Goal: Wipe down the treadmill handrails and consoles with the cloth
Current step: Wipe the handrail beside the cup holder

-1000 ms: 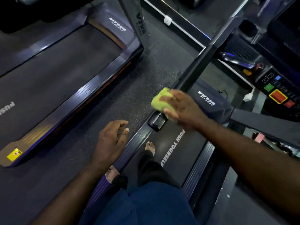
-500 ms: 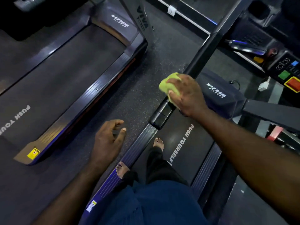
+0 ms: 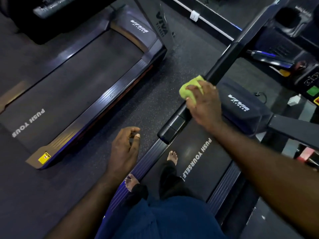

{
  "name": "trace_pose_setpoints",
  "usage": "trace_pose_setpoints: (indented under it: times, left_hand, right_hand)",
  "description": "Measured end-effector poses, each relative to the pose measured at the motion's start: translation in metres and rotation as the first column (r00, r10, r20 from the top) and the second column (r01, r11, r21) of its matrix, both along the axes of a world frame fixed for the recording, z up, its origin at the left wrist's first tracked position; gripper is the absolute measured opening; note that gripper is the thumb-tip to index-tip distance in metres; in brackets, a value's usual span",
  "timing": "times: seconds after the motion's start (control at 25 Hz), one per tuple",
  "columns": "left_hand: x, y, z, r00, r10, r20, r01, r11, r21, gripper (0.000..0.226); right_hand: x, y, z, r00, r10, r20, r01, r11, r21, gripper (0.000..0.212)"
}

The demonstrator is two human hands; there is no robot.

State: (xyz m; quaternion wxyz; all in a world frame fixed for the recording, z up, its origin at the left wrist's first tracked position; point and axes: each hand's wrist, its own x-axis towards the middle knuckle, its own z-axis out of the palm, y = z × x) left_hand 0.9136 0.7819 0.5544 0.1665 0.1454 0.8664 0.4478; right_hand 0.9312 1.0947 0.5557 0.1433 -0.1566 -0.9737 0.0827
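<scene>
- Right hand [image 3: 205, 102]: fingers curled over cloth [image 3: 188, 91], pressing it onto handrail [image 3: 222, 66], a little up from the rail's near end cap.
- Left hand [image 3: 125, 149]: loosely curled, holding nothing; hanging over floor [image 3: 155, 100], well apart from rail and cloth.
- Handrail axis: from near end cap at lower left, diagonally up and right toward console [image 3: 309, 80]; most of its length beyond the cloth, away from the body.
- Nearer hand: right, on the rail itself; left off to the side, across the gap.
- Likely step: wiping along the rail; next stroke judged to follow the long axis, outward toward console.
- Console: far right, partly cut by frame edge, apart from cloth.
</scene>
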Motion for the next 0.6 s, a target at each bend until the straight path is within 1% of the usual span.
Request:
trace_pose_setpoints:
  times: [0.04,0.08,0.12,0.16,0.2,0.24,0.28,0.32,0.36,0.4,0.44,0.52,0.56,0.6]
  left_hand:
    - [0.001,0.006,0.0,1.0,0.017,0.012,-0.017,1.0,-0.002,0.018]
    - [0.0,0.012,0.001,1.0,0.024,0.019,-0.024,1.0,0.004,0.018]
    - [-0.003,0.022,0.002,1.0,0.021,0.021,-0.021,1.0,0.012,0.019]
    - [-0.006,0.03,0.003,1.0,0.002,0.023,-0.002,1.0,0.018,0.021]
    - [-0.01,0.039,0.004,0.999,-0.034,0.019,0.034,0.999,0.016,0.024]
    - [-0.014,0.047,0.006,0.995,-0.094,0.016,0.095,0.996,-0.006,0.029]
    - [-0.017,0.054,0.007,0.984,-0.177,0.009,0.177,0.983,-0.056,0.034]
    - [-0.021,0.063,0.007,0.969,-0.247,0.012,0.247,0.962,-0.113,0.035]
    - [-0.024,0.068,0.007,0.961,-0.275,0.023,0.275,0.95,-0.15,0.032]
    - [-0.027,0.073,0.007,0.965,-0.258,0.05,0.263,0.952,-0.155,0.028]
    - [-0.03,0.078,0.009,0.973,-0.216,0.082,0.227,0.961,-0.158,0.024]
    - [-0.036,0.085,0.014,0.978,-0.161,0.132,0.186,0.962,-0.201,0.019]
    - [-0.039,0.089,0.015,0.975,-0.153,0.162,0.188,0.955,-0.23,0.019]
    - [-0.044,0.092,0.017,0.97,-0.144,0.196,0.191,0.949,-0.25,0.018]
  right_hand:
    - [0.013,-0.037,-0.005,1.0,0.016,0.024,-0.015,0.999,-0.036,0.039]
    - [0.029,-0.068,-0.007,0.991,0.13,0.025,-0.127,0.988,-0.083,0.039]
    - [0.045,-0.084,-0.008,0.956,0.292,0.016,-0.289,0.952,-0.099,0.041]
    - [0.053,-0.079,-0.006,0.896,0.442,0.042,-0.437,0.895,-0.084,0.042]
    - [0.048,-0.055,-0.004,0.822,0.564,0.081,-0.562,0.826,-0.049,0.044]
    - [0.034,-0.021,-0.001,0.789,0.606,0.104,-0.609,0.793,-0.003,0.045]
    - [0.017,0.018,-0.004,0.818,0.569,0.087,-0.572,0.821,0.01,0.045]
    - [-0.005,0.058,-0.006,0.885,0.464,0.026,-0.464,0.886,0.009,0.043]
    - [-0.025,0.094,-0.001,0.947,0.322,-0.021,-0.322,0.947,0.011,0.04]
    - [-0.038,0.121,0.002,0.98,0.196,-0.032,-0.196,0.981,0.0,0.038]
    - [-0.044,0.133,0.001,0.993,0.109,-0.046,-0.11,0.993,-0.033,0.037]
    - [-0.036,0.104,-0.007,0.995,-0.043,-0.085,0.032,0.991,-0.13,0.038]
    - [-0.02,0.071,-0.01,0.994,-0.076,-0.077,0.061,0.981,-0.184,0.039]
    - [0.002,0.034,-0.012,0.998,-0.016,-0.068,0.0,0.971,-0.238,0.041]
